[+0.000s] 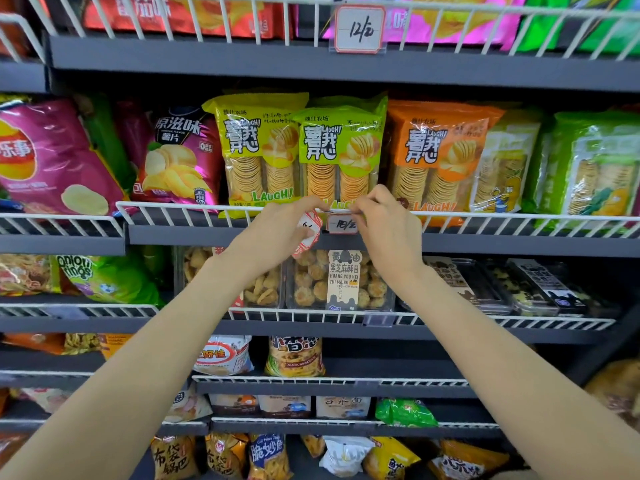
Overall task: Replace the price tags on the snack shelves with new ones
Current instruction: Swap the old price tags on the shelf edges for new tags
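We reach both arms up to the white wire rail at the front of the chip shelf. Our left hand has its fingers curled round a loose price tag, white with a red border, which sits in the palm under the thumb; the fingertips of that hand also pinch at the top of the rail. Just to the right of it, our right hand pinches the upper edge of a second price tag, thumb and forefinger closed on it where it meets the wire. This tag hangs on the rail between our two hands, with handwritten figures on its face, touching the dark shelf edge behind it.

Below our wrists, on the next shelf down, stands a clear tub of round biscuits with a cream label. A bare clear tag holder clips to the wire rail beneath our right forearm.

Behind our hands stand the chip packs: a green pack straight above the fingers, a yellow pack up and left of our left hand, an orange pack up and right of our right hand.

Farther up, above our right hand, a third tag marked in handwriting hangs on the top shelf's rail.
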